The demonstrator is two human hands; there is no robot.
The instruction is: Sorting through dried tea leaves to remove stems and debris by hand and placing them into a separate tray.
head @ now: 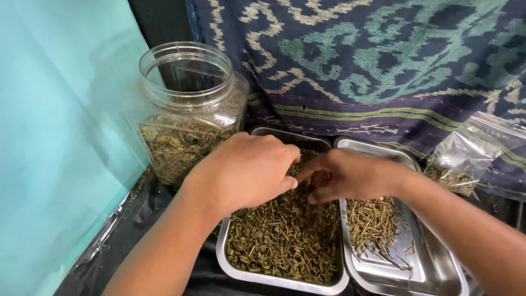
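Hands meet over a steel tray [224, 257] that is heaped with dried green-brown leaves [282, 241], cut small and mixed with bits of stem. Left hand [244, 170] lies knuckles up at the far end of this heap, its fingers [285, 164] curled down and drawn close together, with the tips pressed into the leaves; whether anything is pinched beneath them I cannot tell. Right hand [345, 175] comes in from the other side, its fingers [312, 172] bent and bunched narrowly, their tips just beside those of the left and touching the same heap (a few bits may be caught between them, but the shadow under the palm hides it). Below the right wrist, just beside the first tray and touching it along one edge, stands a second steel tray [433, 268], mostly bare metal, with a thin scatter of long dry stems [372, 219] at the end nearest the fingers. Beyond the left knuckles rises a clear plastic jar [189, 104], lid off and partly filled with the same leaf. Well out past the right forearm lies a clear plastic bag [466, 156] with a little leaf at its bottom. Behind the fingertips hangs a dark blue patterned cloth [383, 60], and a turquoise sheet [60, 137] stands off beyond the left arm.
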